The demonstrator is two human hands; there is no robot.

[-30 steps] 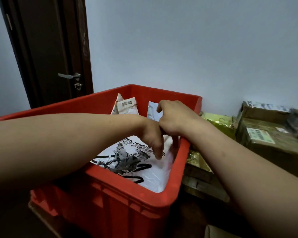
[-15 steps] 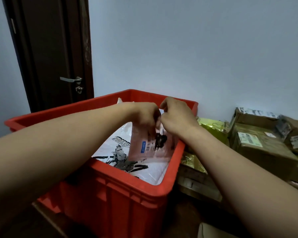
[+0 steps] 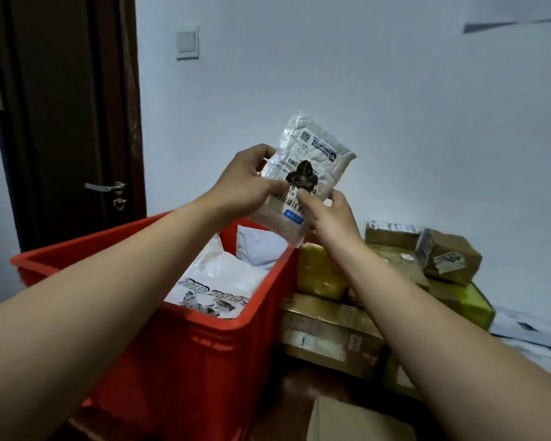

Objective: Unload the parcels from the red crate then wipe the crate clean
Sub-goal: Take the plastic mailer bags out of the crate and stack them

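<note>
Held parcel: a small white bubble-wrap mailer (image 3: 312,160) with a shipping label, a barcode, a blue tag and a dark blotch over the print. It is up in the air above the far right corner of the red crate (image 3: 204,361), tilted with its top leaning right.

Left hand (image 3: 239,183): raised above the crate with the forearm reaching across the crate's opening. It grips the mailer's left edge, thumb on the label face and fingers curled round behind.

Right hand (image 3: 331,214): raised just right of the crate's far corner. It pinches the mailer's lower right part, thumb pressed on the face near the barcode and fingers behind.

Inside the crate: a white plastic bag with black printed artwork (image 3: 217,291) lies on top, and a plain white parcel (image 3: 258,246) leans at the far end.

Right of the crate: a yellow wrapped parcel (image 3: 318,272) sits just beside the crate wall on a flat taped cardboard box (image 3: 328,332). A small brown taped box (image 3: 449,256) lies further right on the pile.

Behind the crate: a dark wooden door (image 3: 61,122) with a metal lever handle (image 3: 104,187) stands to the left, and a light switch (image 3: 187,43) is on the pale wall.
</note>
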